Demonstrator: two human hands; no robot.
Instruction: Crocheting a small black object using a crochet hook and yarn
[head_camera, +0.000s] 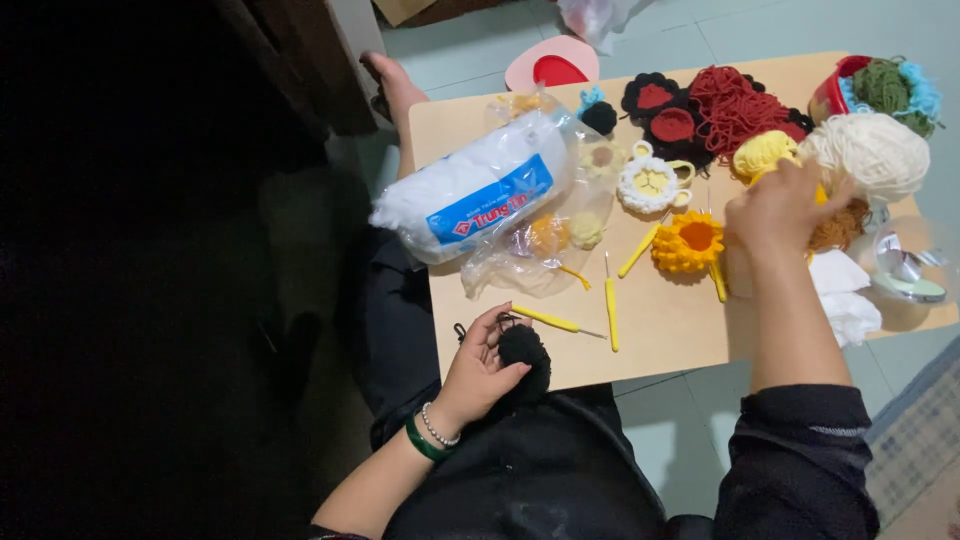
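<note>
My left hand (478, 368) holds a small black crocheted piece (524, 352) at the near edge of a low wooden board (660, 330). My right hand (778, 212) reaches to the far right of the board, fingers closed around something yellow next to a yellow yarn ball (762, 152) and a cream yarn ball (868, 152); what it grips is mostly hidden. A yellow crocheted flower (688, 243) lies just left of that hand. Several yellow-handled crochet hooks (611, 310) lie between my hands.
A clear plastic bag of white stuffing (470, 195) rests on the board's left side. Red yarn (733, 105), black-and-red crocheted pieces (662, 110), a white-and-yellow piece (650, 182), white tissue (846, 300) and a red bowl of green and blue yarn (880, 88) crowd the far and right edges.
</note>
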